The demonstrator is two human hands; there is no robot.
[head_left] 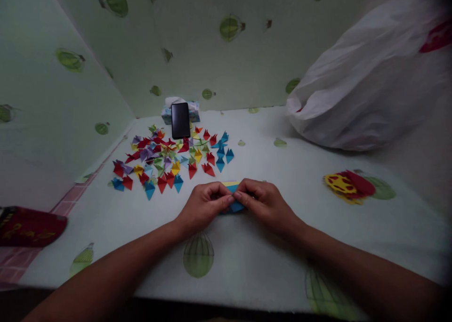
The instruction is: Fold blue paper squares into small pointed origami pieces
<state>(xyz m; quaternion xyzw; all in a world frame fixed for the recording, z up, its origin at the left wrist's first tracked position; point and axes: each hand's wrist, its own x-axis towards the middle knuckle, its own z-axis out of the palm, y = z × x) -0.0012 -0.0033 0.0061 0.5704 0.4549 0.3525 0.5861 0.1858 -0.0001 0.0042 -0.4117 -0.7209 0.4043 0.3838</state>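
Note:
Between both hands, low over the table, is a small blue folded paper [236, 206]; a yellow strip shows along its far edge. My left hand [206, 202] pinches its left side with thumb and bent fingers. From the other side my right hand [264, 202] pinches it too, and the two thumb tips nearly meet over the paper. The fingers hide much of its shape. Beyond my left hand lies a spread of several small folded paper pieces [192, 170] in red, blue, yellow, green and purple.
A black phone [180, 120] leans on a tissue box [194, 111] at the back. At the right sits a large white plastic bag [353, 86], with red and yellow cut-outs [341, 185] in front. A dark red item [33, 227] lies at the left edge of the balloon-patterned tabletop [141, 251].

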